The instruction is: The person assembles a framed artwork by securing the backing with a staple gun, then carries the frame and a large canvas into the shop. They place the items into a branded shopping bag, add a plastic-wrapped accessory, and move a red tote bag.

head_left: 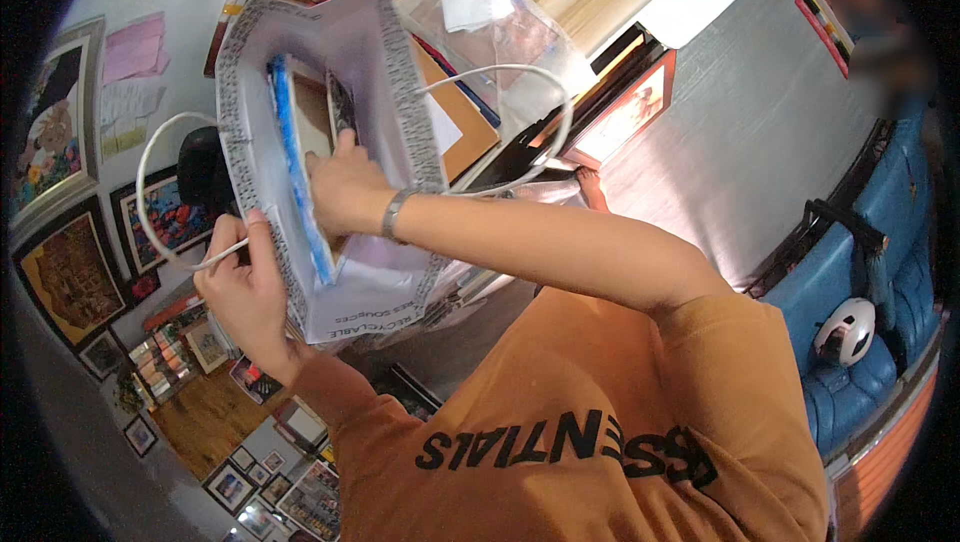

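Note:
A large pale paper shopping bag (390,52) with a printed border and white cord handles (150,157) stands wide at the top in front of me. My left hand (245,287) is closed on its left rim, with one cord handle beside the fingers. Inside the bag, my right hand (350,182) reaches down with fingers apart, touching flat things. Next to it are a blue-edged flat item (288,142), a beige panel (315,112) and a dark-edged item (340,97). Part of the right hand's fingers and the bag's bottom are hidden.
Beyond the bag are a wood-grain tabletop (590,2), a clear plastic sleeve (535,37) and a brown folder (470,142). A framed picture (630,112) leans below the table. Framed pictures cover the left wall. A blue sofa (850,392) with a white helmet (848,332) is at right.

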Demonstrator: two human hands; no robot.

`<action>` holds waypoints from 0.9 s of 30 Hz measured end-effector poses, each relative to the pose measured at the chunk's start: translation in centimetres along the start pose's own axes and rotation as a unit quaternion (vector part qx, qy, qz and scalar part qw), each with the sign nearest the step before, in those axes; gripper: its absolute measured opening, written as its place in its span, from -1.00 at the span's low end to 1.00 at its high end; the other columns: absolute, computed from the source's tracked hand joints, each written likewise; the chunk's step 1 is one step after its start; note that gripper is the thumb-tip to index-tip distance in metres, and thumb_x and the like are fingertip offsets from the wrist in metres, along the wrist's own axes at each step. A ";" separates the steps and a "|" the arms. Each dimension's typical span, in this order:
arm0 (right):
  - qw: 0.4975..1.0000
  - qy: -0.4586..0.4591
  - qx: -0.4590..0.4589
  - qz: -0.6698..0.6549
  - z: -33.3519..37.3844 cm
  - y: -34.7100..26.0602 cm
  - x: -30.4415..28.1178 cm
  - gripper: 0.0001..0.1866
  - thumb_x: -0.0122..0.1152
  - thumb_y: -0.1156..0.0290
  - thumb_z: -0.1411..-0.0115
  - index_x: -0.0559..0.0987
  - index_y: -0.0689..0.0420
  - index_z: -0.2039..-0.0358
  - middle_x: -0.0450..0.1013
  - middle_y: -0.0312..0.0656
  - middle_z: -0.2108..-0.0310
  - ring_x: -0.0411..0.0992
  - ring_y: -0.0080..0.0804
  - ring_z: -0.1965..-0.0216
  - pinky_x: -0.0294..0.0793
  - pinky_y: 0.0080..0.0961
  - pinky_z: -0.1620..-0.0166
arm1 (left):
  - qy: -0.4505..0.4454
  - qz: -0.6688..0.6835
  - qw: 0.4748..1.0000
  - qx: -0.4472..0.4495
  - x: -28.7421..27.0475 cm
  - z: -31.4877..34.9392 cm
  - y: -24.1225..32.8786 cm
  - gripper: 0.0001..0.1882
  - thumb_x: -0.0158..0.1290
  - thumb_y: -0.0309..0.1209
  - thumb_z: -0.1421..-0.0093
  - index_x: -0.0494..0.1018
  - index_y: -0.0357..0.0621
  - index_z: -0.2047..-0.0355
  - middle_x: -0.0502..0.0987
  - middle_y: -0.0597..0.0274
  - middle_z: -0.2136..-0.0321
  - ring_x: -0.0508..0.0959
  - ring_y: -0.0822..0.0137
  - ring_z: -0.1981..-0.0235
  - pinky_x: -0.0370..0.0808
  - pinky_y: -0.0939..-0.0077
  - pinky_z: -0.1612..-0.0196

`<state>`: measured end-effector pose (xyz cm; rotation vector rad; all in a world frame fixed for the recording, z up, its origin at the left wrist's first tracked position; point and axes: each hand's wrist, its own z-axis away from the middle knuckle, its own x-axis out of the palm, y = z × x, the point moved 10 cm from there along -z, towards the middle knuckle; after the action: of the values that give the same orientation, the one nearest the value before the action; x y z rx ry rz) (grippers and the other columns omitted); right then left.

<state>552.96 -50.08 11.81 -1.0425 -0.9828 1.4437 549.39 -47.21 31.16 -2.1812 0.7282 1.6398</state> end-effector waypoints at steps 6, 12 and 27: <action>1.000 -0.016 -0.018 0.017 0.1 -2.1 0.9 -0.35 0.19 0.55 -0.07 0.28 0.50 -0.18 0.13 0.31 -0.17 0.30 0.23 -0.17 0.38 -0.10 -0.19 | 0.001 0.000 1.000 -0.027 -0.6 -0.5 -2.3 -0.66 0.10 -0.44 -0.30 0.27 -0.34 0.56 0.25 0.18 0.71 0.16 0.46 0.60 0.19 0.39 0.55; 0.999 -0.025 -0.029 0.001 -0.3 -2.2 1.4 -0.37 0.15 0.58 -0.08 0.27 0.54 -0.17 0.14 0.31 -0.18 0.28 0.20 -0.20 0.36 -0.11 -0.21 | 0.000 0.020 0.999 -0.034 -0.6 -0.5 -2.7 -0.65 0.11 -0.44 -0.30 0.27 -0.33 0.57 0.25 0.19 0.71 0.16 0.46 0.61 0.19 0.40 0.55; 0.999 -0.027 -0.013 0.017 -0.3 -2.1 1.2 -0.29 0.33 0.58 0.02 0.31 0.51 -0.16 0.16 0.18 -0.19 0.27 0.10 -0.20 0.34 -0.17 -0.22 | 0.002 0.014 1.000 -0.027 -0.7 -0.6 -2.5 -0.63 0.11 -0.42 -0.30 0.26 -0.30 0.58 0.21 0.19 0.73 0.13 0.45 0.61 0.17 0.43 0.55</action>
<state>553.75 -48.67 13.62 -1.0481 -1.0298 1.4979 551.17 -45.32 31.83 -2.2205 0.7280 1.6882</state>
